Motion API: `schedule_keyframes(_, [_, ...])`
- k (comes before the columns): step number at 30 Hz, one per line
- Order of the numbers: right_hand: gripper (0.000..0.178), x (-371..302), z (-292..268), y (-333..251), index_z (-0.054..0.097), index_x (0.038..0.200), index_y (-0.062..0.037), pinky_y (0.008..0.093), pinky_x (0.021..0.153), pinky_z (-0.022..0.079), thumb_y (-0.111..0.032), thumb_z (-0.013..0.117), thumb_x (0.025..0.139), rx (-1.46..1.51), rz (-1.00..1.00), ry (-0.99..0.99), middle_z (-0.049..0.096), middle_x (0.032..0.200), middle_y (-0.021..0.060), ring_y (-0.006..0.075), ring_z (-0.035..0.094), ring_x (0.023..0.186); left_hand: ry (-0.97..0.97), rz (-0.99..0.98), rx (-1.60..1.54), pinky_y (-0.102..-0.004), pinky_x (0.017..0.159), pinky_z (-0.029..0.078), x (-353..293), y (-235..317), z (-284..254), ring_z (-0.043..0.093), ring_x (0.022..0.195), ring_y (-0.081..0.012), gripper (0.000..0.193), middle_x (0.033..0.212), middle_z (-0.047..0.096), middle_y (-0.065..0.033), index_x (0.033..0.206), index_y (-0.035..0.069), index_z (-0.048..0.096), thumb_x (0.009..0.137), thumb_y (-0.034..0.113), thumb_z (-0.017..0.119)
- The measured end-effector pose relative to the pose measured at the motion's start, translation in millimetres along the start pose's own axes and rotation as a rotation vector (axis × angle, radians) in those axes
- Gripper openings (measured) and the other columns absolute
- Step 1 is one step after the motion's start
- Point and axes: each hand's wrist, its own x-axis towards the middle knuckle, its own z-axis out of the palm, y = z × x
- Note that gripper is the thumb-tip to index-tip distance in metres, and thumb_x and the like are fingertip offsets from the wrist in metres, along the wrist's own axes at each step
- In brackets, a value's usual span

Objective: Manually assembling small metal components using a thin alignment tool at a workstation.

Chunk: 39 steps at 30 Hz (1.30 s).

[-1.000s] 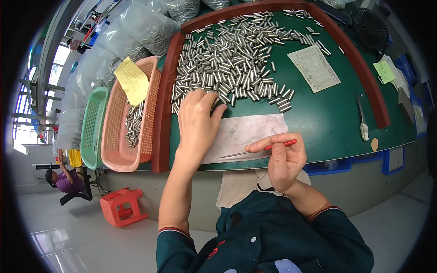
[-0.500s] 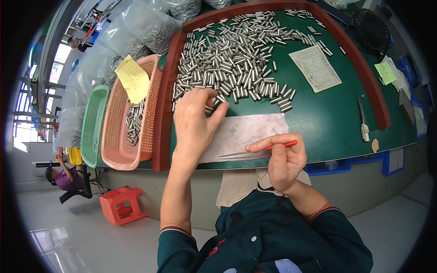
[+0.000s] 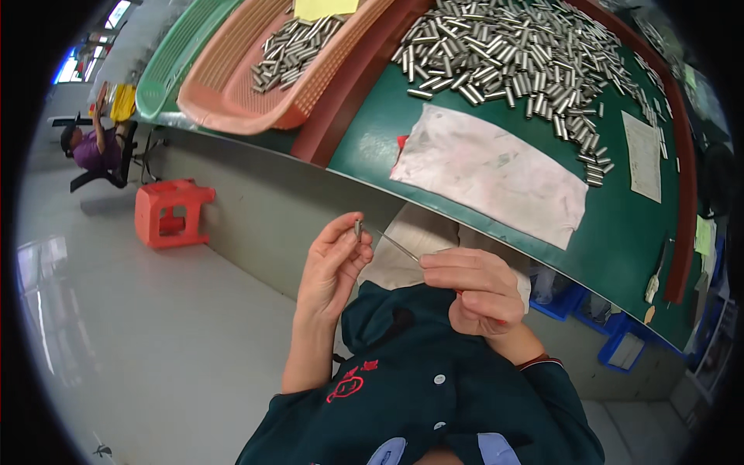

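Left hand, 1: held up in front of the table's near edge, its grip clamped on 1 small metal pin between thumb and fingers, the pin upright. Right hand, 1: to the right of the left hand, its grip closed around 1 thin pointed tool with a red handle, mostly hidden by the fingers; the tool's tip points left and stands just beside the pin, apart from it. Table, 1: green top, with a red-brown rail along its left side. Pile of metal pins, 1: loose, across the far part of the table, count not possible. Cloth, 1: pale, stained, flat at the table's near side, before the pile. Sheet of paper, 1: right of the pile. Pink basket, 1: left of the rail, containing more pins and, at its far part, 1 yellow note. Green basket, 1: left of the pink basket. Stool, 1: red, on the floor at left.
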Motion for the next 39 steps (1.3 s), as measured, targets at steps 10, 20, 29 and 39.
schedule_keyframes(10, [0.007, -8.0, 30.4, 18.2, 0.046, 0.083, -0.0003, 0.0374, 0.063, 0.052, 0.000, 0.049, 0.077, -0.007, 0.016, -0.079, 0.061, 0.083, 0.0191, 0.0326, 0.063, 0.076, 0.008, -0.080, -0.118, -0.0205, 0.064, 0.047, -0.8, -9.0, -29.4, 0.057, 0.068, -0.0109, 0.015, 0.080, 0.059, -0.0067, 0.097, 0.000, 0.052, 0.084, 0.007, 0.052])
schedule_keyframes(20, [0.010, -8.1, 32.1, 21.3, 0.045, 0.086, -0.0001, 0.0367, 0.063, 0.052, 0.001, 0.050, 0.077, -0.014, 0.013, -0.113, 0.061, 0.084, 0.0196, 0.0327, 0.062, 0.075, -0.011, -0.083, -0.087, -0.0238, 0.067, 0.046, -1.4, -9.3, -31.9, 0.056, 0.070, -0.0142, 0.012, 0.080, 0.059, -0.0089, 0.092, 0.001, 0.054, 0.083, 0.007, 0.053])
schedule_keyframes(29, [0.027, -6.2, 32.3, 16.6, 0.047, 0.089, -0.0017, 0.0325, 0.062, 0.052, -0.009, 0.066, 0.071, -0.147, 0.018, -0.181, 0.062, 0.085, 0.0167, 0.0284, 0.063, 0.075, -0.005, 0.061, 0.082, -0.0240, 0.065, 0.046, -2.4, -10.3, -29.6, 0.057, 0.067, -0.0141, 0.010, 0.079, 0.060, -0.0103, 0.089, 0.000, 0.055, 0.081, 0.005, 0.056])
schedule_keyframes(39, [0.020, -6.9, 30.8, 7.4, 0.050, 0.091, 0.0009, 0.0295, 0.060, 0.052, 0.001, 0.060, 0.074, -0.224, 0.175, -0.154, 0.063, 0.085, 0.0177, 0.0259, 0.063, 0.073, -0.046, -0.041, -0.056, -0.0208, 0.068, 0.046, -0.2, -8.9, -33.6, 0.055, 0.071, -0.0107, 0.018, 0.082, 0.058, -0.0068, 0.096, -0.001, 0.055, 0.080, 0.007, 0.058])
